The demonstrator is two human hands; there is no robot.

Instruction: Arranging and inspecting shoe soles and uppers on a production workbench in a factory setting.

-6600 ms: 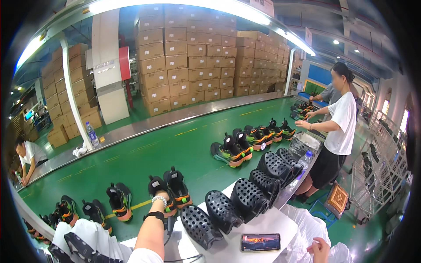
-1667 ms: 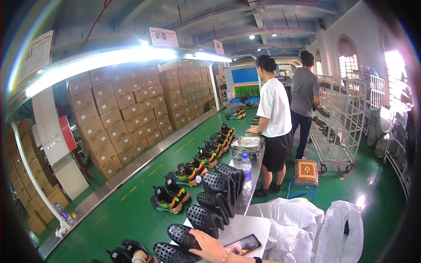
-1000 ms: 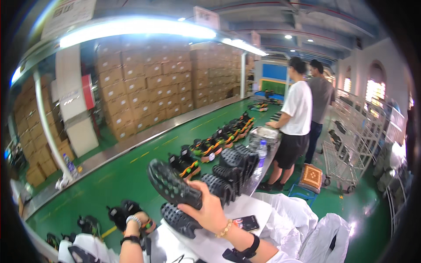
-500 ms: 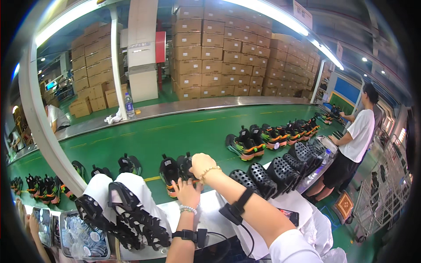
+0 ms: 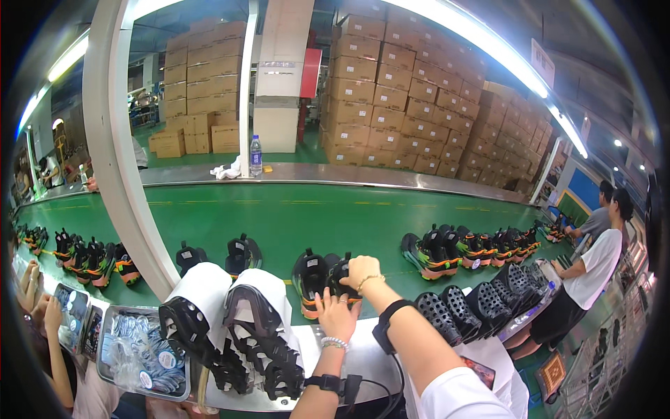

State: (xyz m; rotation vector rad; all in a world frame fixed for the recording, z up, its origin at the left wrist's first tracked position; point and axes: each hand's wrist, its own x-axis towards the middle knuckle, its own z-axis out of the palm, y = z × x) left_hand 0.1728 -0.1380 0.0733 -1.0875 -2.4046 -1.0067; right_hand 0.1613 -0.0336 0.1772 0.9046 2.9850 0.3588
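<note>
On the green belt stands a pair of black sneakers with orange and green soles. My right hand (image 5: 364,271) is closed on the collar of the right sneaker (image 5: 338,269). Stretched fingers of my left hand (image 5: 336,318) rest against the front of that shoe, below the right hand. The left sneaker (image 5: 308,269) sits beside it, untouched. To the left of my left arm lie black openwork clogs (image 5: 262,349) stuffed with white paper, on the metal ledge (image 5: 373,349). Between my fingers the shoe's surface is hidden.
Black perforated clogs (image 5: 457,318) line the ledge at right; more sneakers (image 5: 481,248) stand on the belt (image 5: 300,216). A metal tray (image 5: 143,349) of packets sits at left by a white post (image 5: 122,160). A co-worker (image 5: 597,272) stands at right; another's hands show at far left.
The view has turned left, so the scene sits farther right. My right hand stays on the sneaker's collar, and my left fingers remain at its front.
</note>
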